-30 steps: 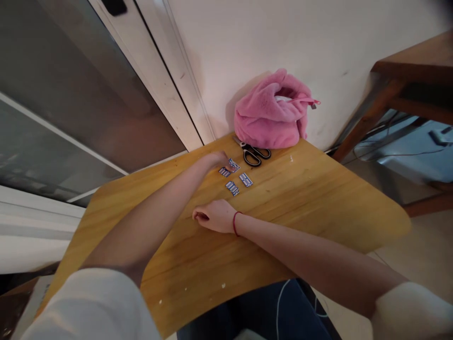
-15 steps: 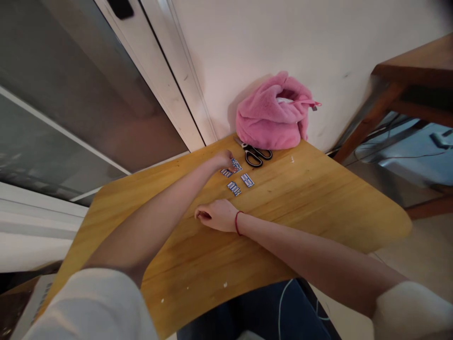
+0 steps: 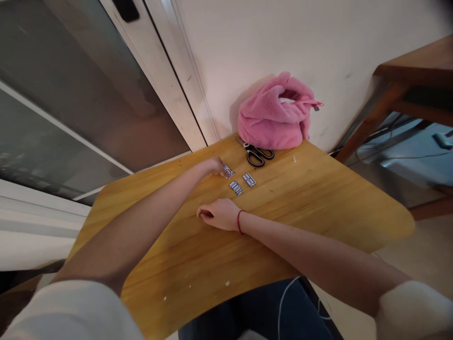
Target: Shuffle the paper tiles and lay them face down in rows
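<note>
My left hand (image 3: 215, 166) reaches to the far part of the wooden table (image 3: 170, 264), its fingertips closed on a small blue-and-white paper cutout (image 3: 229, 172). The fingers partly cover that piece. Just to the right and nearer lie two more cutouts, one with a jagged outline (image 3: 236, 188) and one rectangular (image 3: 249, 179). On the table nearer to me rests my right hand (image 3: 221, 214), fingers curled into a loose fist. Nothing shows in it, and a red string bracelet (image 3: 240, 222) circles that wrist.
Black-handled scissors (image 3: 255, 156) lie beyond the cutouts, their blades by a pink plush bag (image 3: 274, 118) against the wall. A sliding glass door (image 3: 88, 94) borders the table's left side. To the right stands a wooden desk (image 3: 406, 80). A pale cable (image 3: 281, 307) hangs near my lap.
My left hand has shifted a little left and toward me, and the piece under its fingers moved with it, covering where another cutout showed. My right hand stays in place. The view tilted slightly.
</note>
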`<move>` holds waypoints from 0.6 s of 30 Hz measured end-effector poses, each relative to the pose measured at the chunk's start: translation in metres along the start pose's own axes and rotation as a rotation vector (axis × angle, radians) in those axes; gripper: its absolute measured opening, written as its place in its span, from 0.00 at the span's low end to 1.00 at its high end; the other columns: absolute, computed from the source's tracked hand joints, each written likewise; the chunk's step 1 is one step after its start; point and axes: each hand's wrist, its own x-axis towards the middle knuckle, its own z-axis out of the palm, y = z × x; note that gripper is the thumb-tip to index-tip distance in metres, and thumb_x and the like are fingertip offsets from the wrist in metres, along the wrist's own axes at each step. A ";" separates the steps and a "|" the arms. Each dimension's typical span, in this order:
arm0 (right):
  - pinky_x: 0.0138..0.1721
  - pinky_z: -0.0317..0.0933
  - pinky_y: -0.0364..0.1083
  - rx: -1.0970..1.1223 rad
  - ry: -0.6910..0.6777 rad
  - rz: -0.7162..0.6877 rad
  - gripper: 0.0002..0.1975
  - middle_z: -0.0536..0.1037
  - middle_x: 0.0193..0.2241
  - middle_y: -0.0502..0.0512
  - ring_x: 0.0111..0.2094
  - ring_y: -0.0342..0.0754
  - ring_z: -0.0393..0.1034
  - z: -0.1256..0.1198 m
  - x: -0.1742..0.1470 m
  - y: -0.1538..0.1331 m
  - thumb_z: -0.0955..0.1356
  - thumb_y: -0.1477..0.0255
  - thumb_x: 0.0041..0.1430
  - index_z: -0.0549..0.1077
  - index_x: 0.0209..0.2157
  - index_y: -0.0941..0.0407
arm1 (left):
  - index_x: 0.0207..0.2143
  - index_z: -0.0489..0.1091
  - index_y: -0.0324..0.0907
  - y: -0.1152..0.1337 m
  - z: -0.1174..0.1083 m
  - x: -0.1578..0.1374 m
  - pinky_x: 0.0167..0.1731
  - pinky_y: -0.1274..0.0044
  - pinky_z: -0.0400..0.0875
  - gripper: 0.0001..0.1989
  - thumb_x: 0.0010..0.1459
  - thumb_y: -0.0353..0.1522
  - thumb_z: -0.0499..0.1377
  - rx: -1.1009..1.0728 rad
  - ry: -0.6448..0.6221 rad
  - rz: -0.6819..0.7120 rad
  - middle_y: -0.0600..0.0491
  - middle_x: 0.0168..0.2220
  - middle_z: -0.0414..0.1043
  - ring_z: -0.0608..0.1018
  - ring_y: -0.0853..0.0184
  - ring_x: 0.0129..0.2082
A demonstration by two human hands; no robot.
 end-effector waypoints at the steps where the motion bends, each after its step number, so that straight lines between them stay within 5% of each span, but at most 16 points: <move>1: 0.31 0.50 0.42 -0.001 0.001 -0.004 0.12 0.79 0.33 0.48 0.34 0.43 0.70 0.000 0.000 0.000 0.63 0.70 0.59 0.76 0.41 0.52 | 0.38 0.76 0.40 0.001 0.001 0.001 0.27 0.77 0.61 0.21 0.39 0.37 0.68 0.003 -0.002 0.006 0.53 0.25 0.73 0.73 0.64 0.30; 7: 0.30 0.50 0.42 0.006 0.007 0.001 0.12 0.79 0.33 0.47 0.33 0.43 0.71 0.000 0.001 0.000 0.63 0.71 0.59 0.76 0.41 0.52 | 0.30 0.77 0.41 0.001 -0.001 0.007 0.32 0.78 0.63 0.13 0.37 0.34 0.68 0.007 -0.016 0.073 0.54 0.25 0.73 0.73 0.62 0.34; 14: 0.31 0.50 0.42 -0.015 -0.004 -0.005 0.12 0.79 0.34 0.48 0.35 0.44 0.71 0.000 0.001 0.001 0.62 0.70 0.59 0.75 0.41 0.51 | 0.42 0.71 0.37 0.000 0.005 0.006 0.34 0.79 0.64 0.25 0.38 0.31 0.68 -0.007 0.132 0.162 0.49 0.39 0.75 0.74 0.62 0.40; 18: 0.31 0.50 0.43 -0.026 -0.008 -0.010 0.12 0.79 0.35 0.48 0.35 0.44 0.71 0.000 0.000 0.000 0.62 0.70 0.59 0.75 0.42 0.51 | 0.42 0.72 0.38 -0.005 -0.007 -0.006 0.33 0.80 0.64 0.22 0.41 0.32 0.67 -0.039 0.073 0.195 0.50 0.37 0.76 0.75 0.65 0.37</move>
